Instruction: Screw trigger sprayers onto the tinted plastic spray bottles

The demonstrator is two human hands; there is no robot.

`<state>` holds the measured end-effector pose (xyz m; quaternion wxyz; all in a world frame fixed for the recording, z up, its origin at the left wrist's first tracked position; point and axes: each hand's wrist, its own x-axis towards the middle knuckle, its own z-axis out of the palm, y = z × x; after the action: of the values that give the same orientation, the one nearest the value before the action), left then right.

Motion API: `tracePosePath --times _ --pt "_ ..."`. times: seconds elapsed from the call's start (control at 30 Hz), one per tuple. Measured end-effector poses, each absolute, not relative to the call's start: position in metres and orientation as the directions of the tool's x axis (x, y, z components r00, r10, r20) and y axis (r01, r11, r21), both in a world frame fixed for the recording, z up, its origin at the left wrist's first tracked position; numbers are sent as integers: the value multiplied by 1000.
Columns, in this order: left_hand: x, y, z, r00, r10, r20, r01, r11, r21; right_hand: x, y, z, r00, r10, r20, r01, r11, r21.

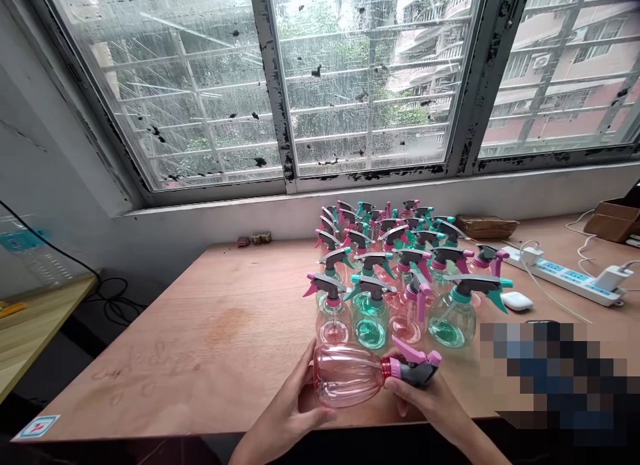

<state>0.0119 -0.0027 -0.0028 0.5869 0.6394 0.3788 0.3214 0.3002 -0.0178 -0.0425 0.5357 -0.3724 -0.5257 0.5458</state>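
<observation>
A clear pink spray bottle [347, 377] lies sideways between my hands, above the table's front edge. My left hand [295, 402] wraps round its base end. My right hand [425, 402] grips the black and pink spray head, with the thumb by the collar; some of its fingers are hidden behind the bottle. Just beyond stand several upright spray bottles in rows. The front row includes a pink bottle [334, 325], a green bottle [371, 324] and, at its right end, a green bottle with a teal trigger [453, 322].
The wooden table [200, 332] stretches to the left. A power strip [565, 276] with plugs and cables lies at the right, near a white case [517, 301]. A brown pouch [487, 226] rests by the window wall. A pixelated patch covers the lower right.
</observation>
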Motion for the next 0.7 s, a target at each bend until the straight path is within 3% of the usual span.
tracePosePath --times 0.37,0.7 --pt "14 -4 -1 549 836 12 51 -47 998 298 -15 -50 -143 976 162 -196 133 -972" --pt "11 -6 1 510 860 -7 112 -58 992 299 -18 -43 -159 976 148 -181 118 -976"
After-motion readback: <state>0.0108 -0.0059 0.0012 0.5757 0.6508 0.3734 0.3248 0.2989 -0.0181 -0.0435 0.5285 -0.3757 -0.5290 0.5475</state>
